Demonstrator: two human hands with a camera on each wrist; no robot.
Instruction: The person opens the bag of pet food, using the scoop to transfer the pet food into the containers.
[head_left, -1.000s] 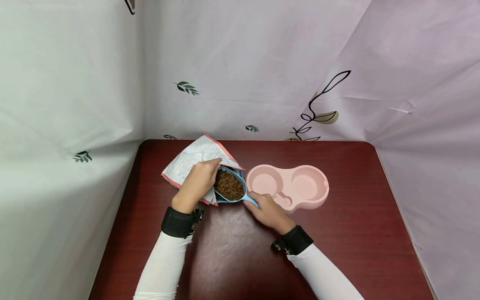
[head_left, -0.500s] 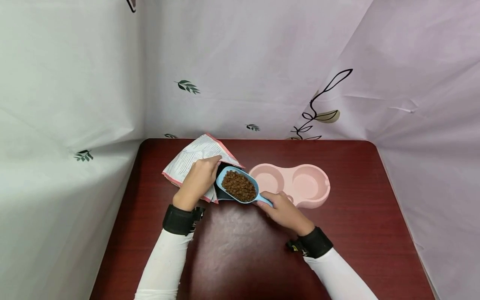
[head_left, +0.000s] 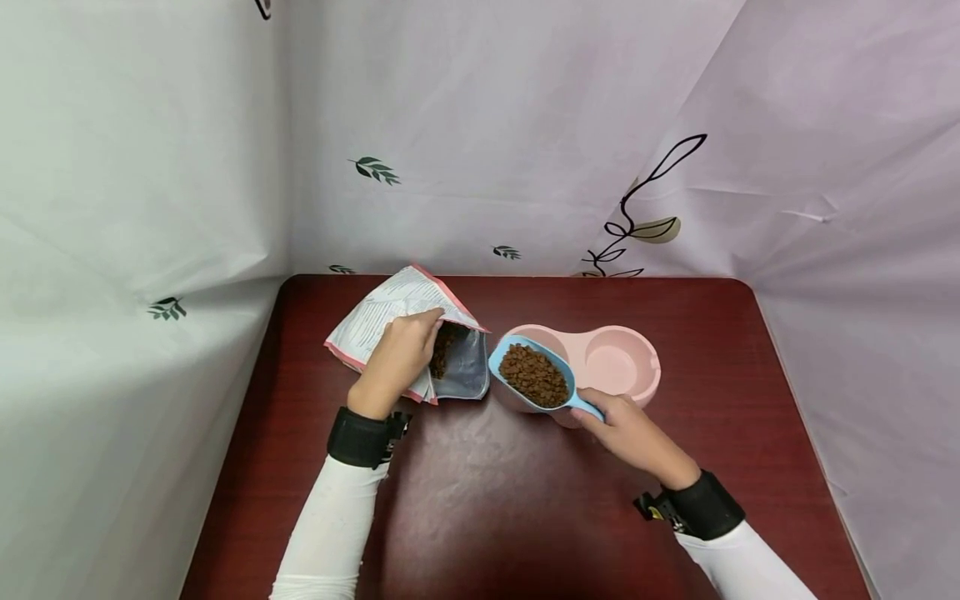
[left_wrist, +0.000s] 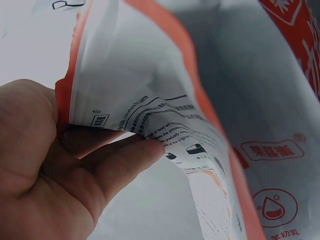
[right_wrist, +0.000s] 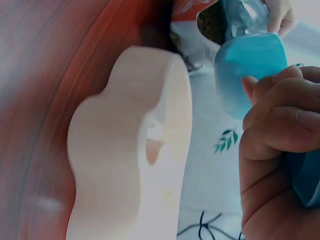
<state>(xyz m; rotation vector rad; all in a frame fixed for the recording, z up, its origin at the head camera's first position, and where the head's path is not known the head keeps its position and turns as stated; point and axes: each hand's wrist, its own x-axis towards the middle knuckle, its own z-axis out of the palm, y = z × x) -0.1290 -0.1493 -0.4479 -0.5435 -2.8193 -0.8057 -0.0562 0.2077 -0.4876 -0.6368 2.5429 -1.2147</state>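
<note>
My right hand (head_left: 626, 429) grips the handle of a light blue scoop (head_left: 501, 372), which is heaped with brown kibble (head_left: 534, 375). The scoop hangs over the left bowl of a pink double pet bowl (head_left: 576, 343) and hides much of it. In the right wrist view the scoop's underside (right_wrist: 250, 60) shows beyond my curled fingers. My left hand (head_left: 397, 358) pinches the edge of a white and red pet food bag (head_left: 382, 312). The bag lies with its mouth facing right, showing its silvery lining (head_left: 467, 371) and more kibble inside. The left wrist view shows fingers holding the printed bag edge (left_wrist: 150, 125).
Everything stands on a dark red wooden table (head_left: 480, 517). The right bowl (head_left: 611, 367) has no kibble in it. Pale cloth walls (head_left: 480, 142) with leaf prints rise behind the table and at both sides.
My right hand has drawn the kibble-filled scoop out of the bag and rightward to over the left bowl. My left hand stays on the bag, whose mouth now shows.
</note>
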